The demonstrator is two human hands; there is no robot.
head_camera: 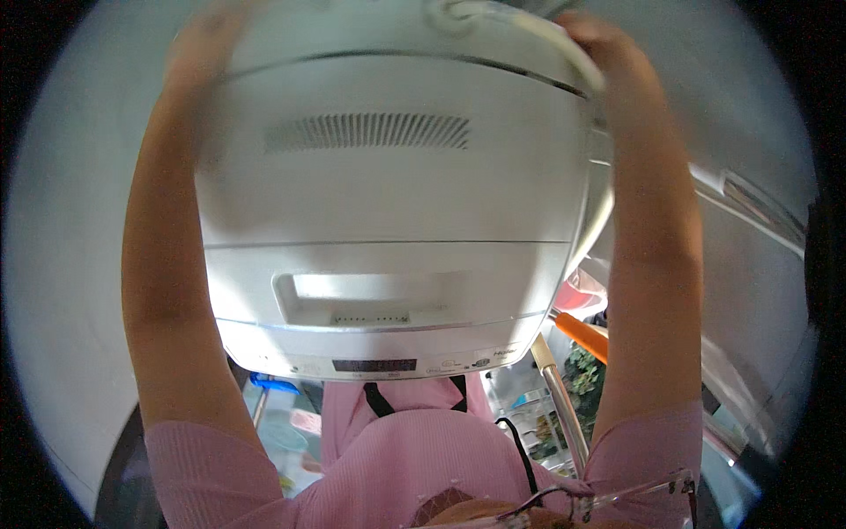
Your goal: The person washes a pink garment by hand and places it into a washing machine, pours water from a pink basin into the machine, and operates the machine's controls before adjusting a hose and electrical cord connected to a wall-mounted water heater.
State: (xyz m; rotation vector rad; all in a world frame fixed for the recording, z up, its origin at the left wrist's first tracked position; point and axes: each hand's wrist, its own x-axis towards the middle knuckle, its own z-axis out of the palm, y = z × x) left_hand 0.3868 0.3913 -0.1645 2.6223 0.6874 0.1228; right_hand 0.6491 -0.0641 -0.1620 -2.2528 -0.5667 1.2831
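Note:
A white Haier appliance (390,198), likely a water heater, fills the middle of the head view, with a slotted vent, a recessed handle and a dark display strip near its lower edge. Both arms reach up along its sides. My left hand (211,26) is blurred at its upper left edge; the fingers cannot be made out. At the upper right, my right hand (595,40) lies beside a pale hose (542,30) that curves over the appliance; whether it grips the hose or the casing is unclear.
A grey-white wall (73,231) runs along the left. Below right are an orange handle (581,336), a metal pole (565,410), a red and white bag (581,291) and leafy plants (585,383). A blue hooked thing (274,383) shows lower left.

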